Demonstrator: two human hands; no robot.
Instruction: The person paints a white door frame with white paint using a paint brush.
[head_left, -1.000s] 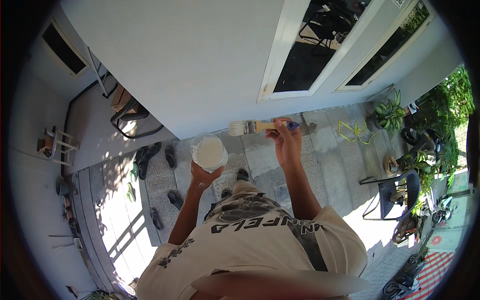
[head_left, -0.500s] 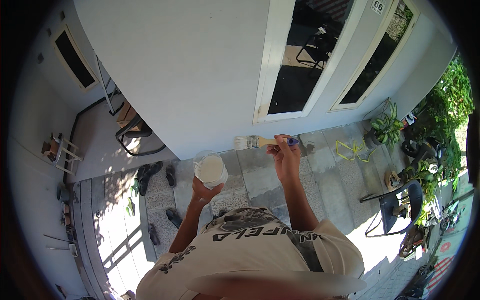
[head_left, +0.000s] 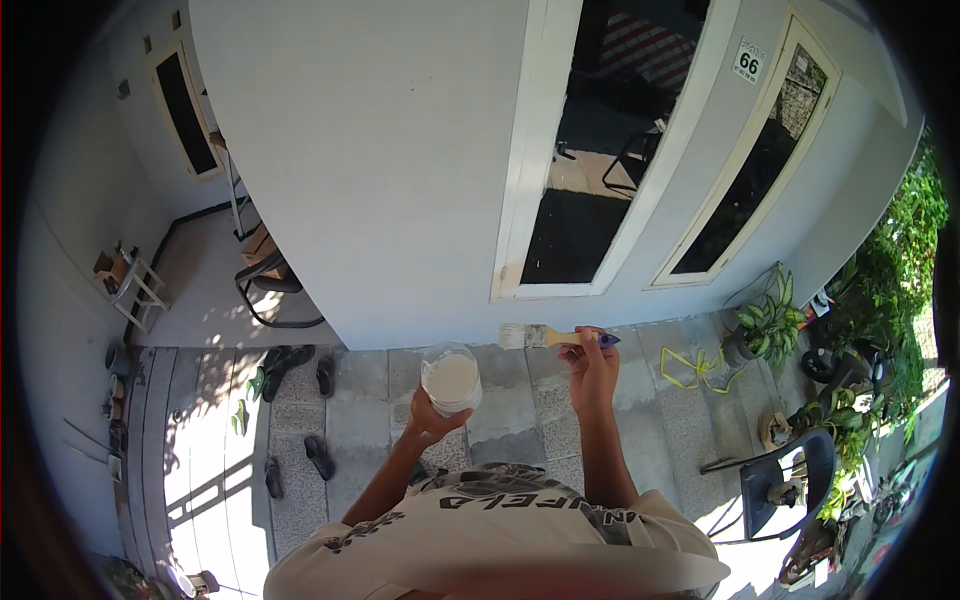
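My left hand point(head_left: 432, 414) is wrapped round a clear plastic cup point(head_left: 450, 378) of off-white, creamy liquid, held out in front of my body. Off to the right of it, my right hand point(head_left: 592, 366) grips a paintbrush point(head_left: 559, 337) by its wooden, purple-tipped handle, with the pale bristles pointing left, towards the cup but apart from it. Beyond both hands stands a white wall point(head_left: 350, 160) with a tall glazed opening point(head_left: 602, 190) in a white frame. From this view I cannot tell whether the bristles touch the wall; they appear short of it.
A narrow window point(head_left: 725, 200) is further right. Black footwear point(head_left: 319, 458) lies on the paving point(head_left: 390, 390). A yellow tangled strap point(head_left: 685, 368), potted plant point(head_left: 765, 325) and black chair point(head_left: 775, 480) are at right. Left, a recess holds a white stool point(head_left: 142, 293) and another black chair point(head_left: 265, 285).
My view has tilted up, showing more of the wall and openings. The cup and brush, still in my hands, sit lower in the picture and slightly further right.
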